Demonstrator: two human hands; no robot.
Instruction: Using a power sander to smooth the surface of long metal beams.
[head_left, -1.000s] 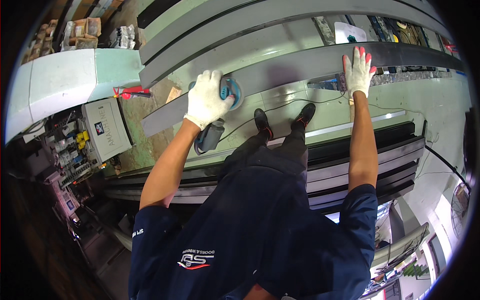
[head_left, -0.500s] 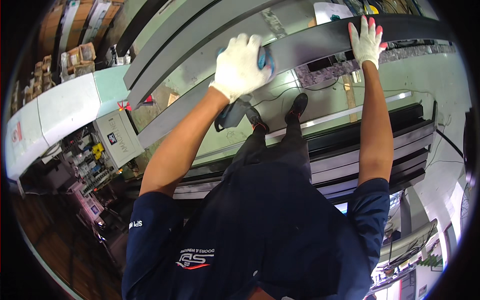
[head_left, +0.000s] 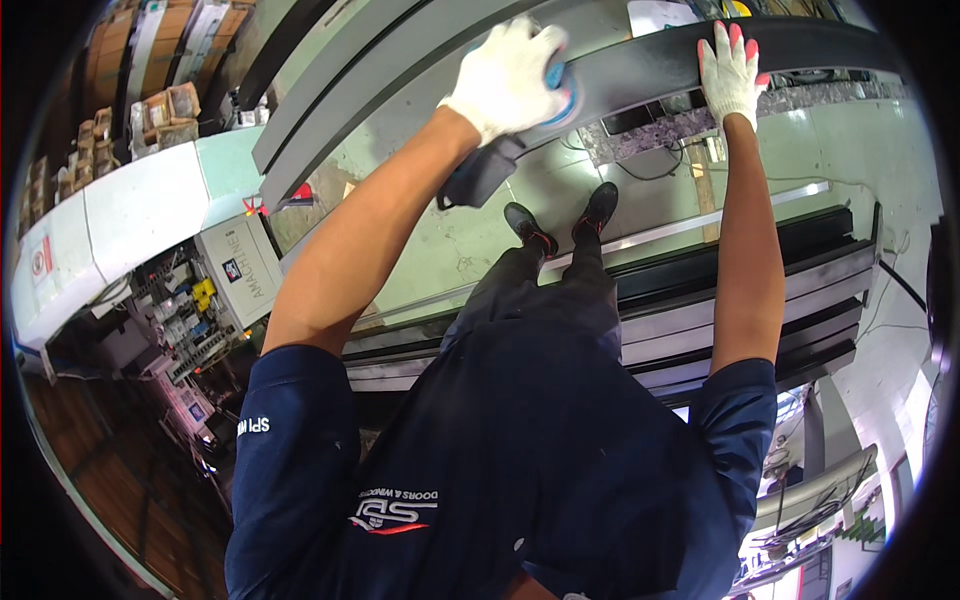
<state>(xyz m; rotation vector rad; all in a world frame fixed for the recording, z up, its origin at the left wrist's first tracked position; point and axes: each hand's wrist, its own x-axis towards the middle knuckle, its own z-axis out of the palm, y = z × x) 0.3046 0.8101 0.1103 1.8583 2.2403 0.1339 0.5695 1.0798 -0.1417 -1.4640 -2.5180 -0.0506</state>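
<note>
Workshop floor open below; left hand (head_left: 508, 75) grip closed on sander (head_left: 553, 88), right hand (head_left: 728, 72) flat on dark profile (head_left: 640, 70) edge.

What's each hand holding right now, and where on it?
Left hand grips a blue sander from on top. Right hand holds nothing, flat on the dark panel.

A blue round-headed power sander (head_left: 556, 88) is pressing flat against a long dark metal profile (head_left: 640, 68) lying slantwise.
</note>
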